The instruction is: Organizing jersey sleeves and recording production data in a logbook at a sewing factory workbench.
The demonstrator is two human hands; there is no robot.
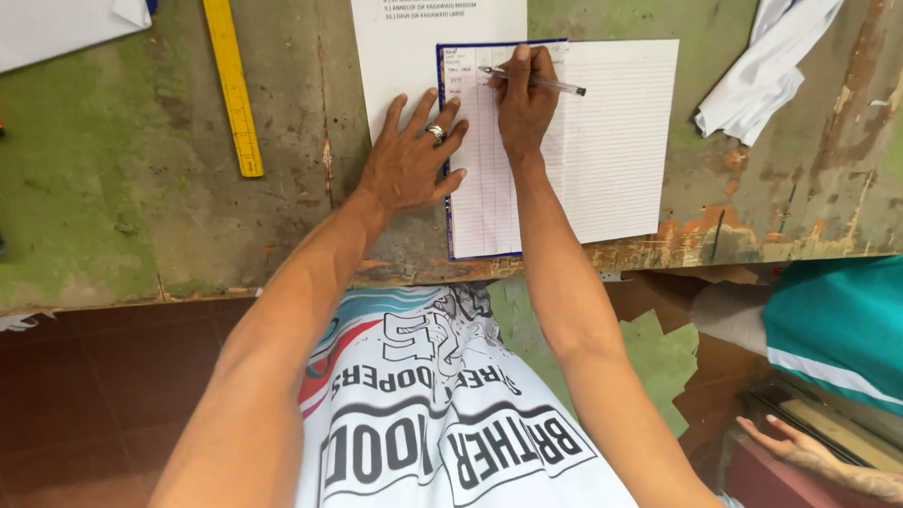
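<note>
Near the worktop's front edge, our left hand [408,160] lies flat, fingers spread, pinning the notebook [563,145]; our right hand [524,101] pinches a pen [556,83] lying crosswise over its upper lines.

Open lined notebook [608,138] flat near the table edge, slim clear pen [536,81] slanted across its left page.

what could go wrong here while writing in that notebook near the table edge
The notebook reaches the worn table edge, so it might slide off if the left hand, flat on its left side, lifts. The right hand lies across the page holding the pen, so it may smudge fresh ink.
</note>
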